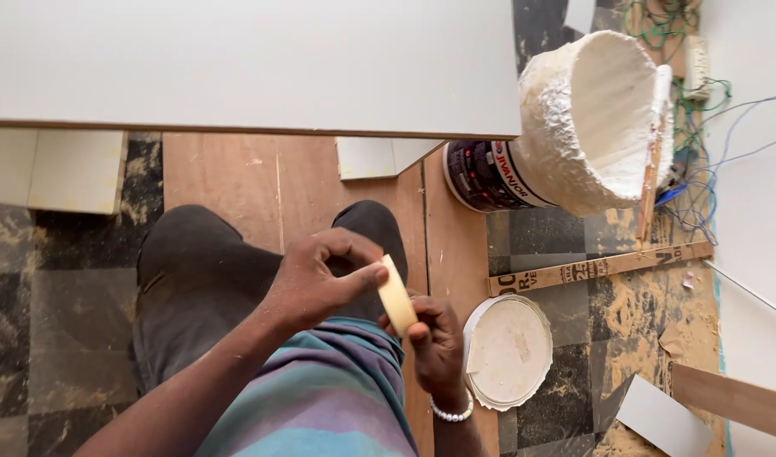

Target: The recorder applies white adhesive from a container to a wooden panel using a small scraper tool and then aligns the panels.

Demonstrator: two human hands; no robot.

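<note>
Across the top of the frame, from the left edge past the middle, runs a large white board (pixel 253 63), its lower edge showing a thin brown line. Below it lies a brown plywood sheet (pixel 295 186) over a dark, dust-strewn tiled floor (pixel 58 313). At the upper right sits a bucket (pixel 574 127) thickly crusted with white paste, with a wooden stick (pixel 652 173) leaning in it and a tangle of thin wires (pixel 701 169) just beyond. A narrow printed wooden strip (pixel 599 268) lies slanted beneath the bucket. At lower centre right, a round white lid (pixel 508 351) rests on the floor, smeared with pale paste, just beside the right hand. A grey offcut (pixel 663 416) and a brown plank (pixel 731 399) lie in the lower right corner. In the lower middle the person's dark trousers (pixel 202 279) and striped shirt (pixel 320 398) fill the view.

The left hand (pixel 320 279), near the centre of the frame, has its fingers curled, the thumb and forefinger pinching the upper end of a small cream-coloured flat piece (pixel 396 296). The right hand (pixel 434 338), just below it, with a white beaded bracelet (pixel 451 415) at the wrist, closes its fingers on the lower end of the same piece. The piece stands tilted between the two hands, above the plywood and left of the lid.
</note>
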